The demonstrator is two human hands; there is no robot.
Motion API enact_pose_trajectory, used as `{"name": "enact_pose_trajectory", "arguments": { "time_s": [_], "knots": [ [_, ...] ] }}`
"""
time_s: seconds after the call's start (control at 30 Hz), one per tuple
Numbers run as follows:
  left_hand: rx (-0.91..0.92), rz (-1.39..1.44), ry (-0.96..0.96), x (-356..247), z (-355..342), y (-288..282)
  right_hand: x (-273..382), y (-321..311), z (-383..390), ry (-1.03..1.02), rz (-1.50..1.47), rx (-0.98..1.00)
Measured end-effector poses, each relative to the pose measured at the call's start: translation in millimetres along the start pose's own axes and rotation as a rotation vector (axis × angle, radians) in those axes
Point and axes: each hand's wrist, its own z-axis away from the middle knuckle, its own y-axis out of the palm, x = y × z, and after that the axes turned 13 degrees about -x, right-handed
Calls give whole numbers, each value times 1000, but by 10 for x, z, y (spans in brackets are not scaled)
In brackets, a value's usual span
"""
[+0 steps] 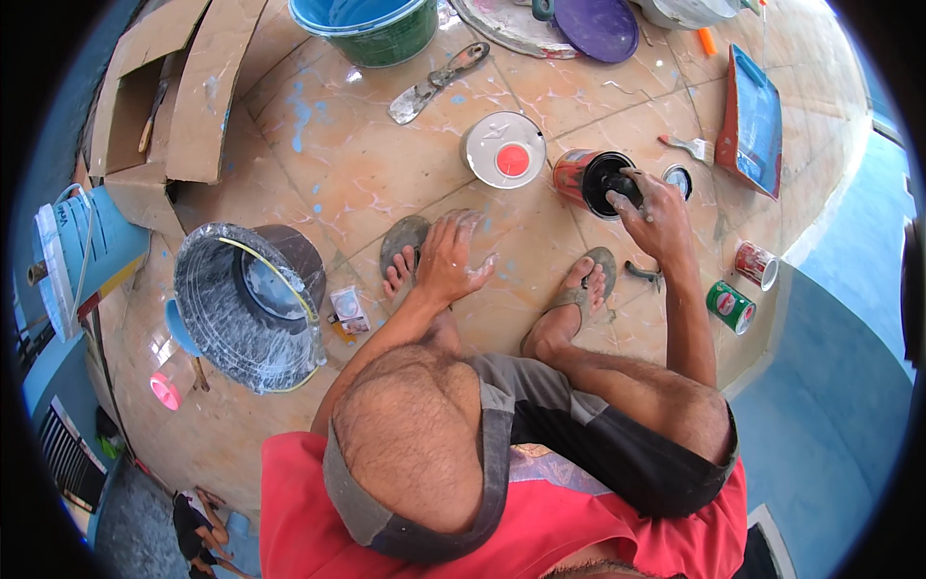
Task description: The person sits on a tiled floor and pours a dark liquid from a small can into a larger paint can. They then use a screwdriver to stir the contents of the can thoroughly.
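Note:
My right hand [656,210] is at the mouth of a red can [571,176] with a black inside. Its thumb and fingers close round a dark, rounded thing [625,187] at the rim, whose kind I cannot make out. My left hand [449,257], smeared with pale paint, hangs empty with fingers apart near my left sandal. Left of the red can stands a white-topped tin [503,151] with a red disc on top. A small round lid [678,179] lies just beyond my right hand, and a paintbrush [689,147] lies farther right.
A paint-streaked black bucket [251,338] tilts at the left, near cardboard [207,106] and a light blue bucket [111,236]. Ahead are a putty knife [436,83] and green tub [386,46]. At right sit a blue-coated paint tray [754,121] and a green can [730,307].

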Motion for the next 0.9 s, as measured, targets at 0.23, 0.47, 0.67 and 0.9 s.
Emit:
{"name": "enact_pose_trajectory", "arguments": {
  "time_s": [0.23,0.47,0.67,0.9],
  "knots": [
    [9,-3,-6,-10,-3,-18,-95,110,-2,-98,-57,-162],
    [11,-13,-19,-16,-4,-10,-116,-17,179,-43,55,-33],
    [-7,-1,-11,-19,-7,4,-51,87,98,165,-209,-45],
    [1,10,-10,-15,-24,12,-30,56,244,2,239,-122]
  ]
}}
